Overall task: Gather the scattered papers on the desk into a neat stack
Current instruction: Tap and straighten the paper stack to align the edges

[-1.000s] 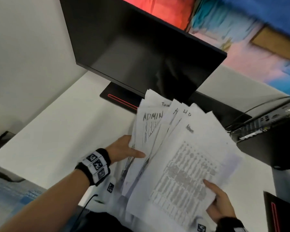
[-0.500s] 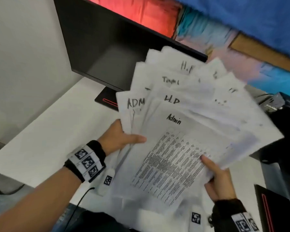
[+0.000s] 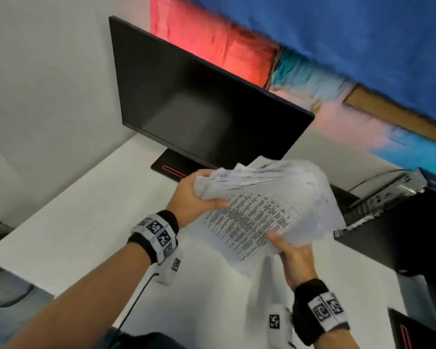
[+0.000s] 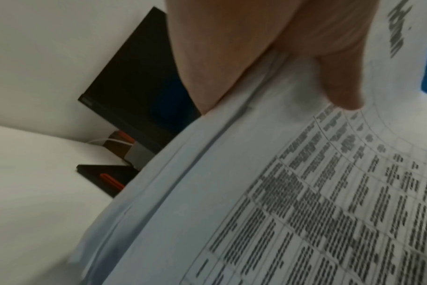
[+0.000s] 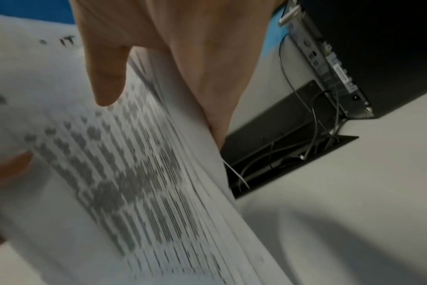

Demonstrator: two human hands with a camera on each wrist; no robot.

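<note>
Dark monitor on white desk; black computer at right.

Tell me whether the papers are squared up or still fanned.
Still fanned. The papers splay unevenly at their far edges between the left hand and right hand.

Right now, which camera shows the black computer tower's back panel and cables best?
The right wrist view: the computer tower shows its port panel and the cables dropping into a desk opening. The head view catches it blurred at the right edge. The left wrist view misses it.
</note>
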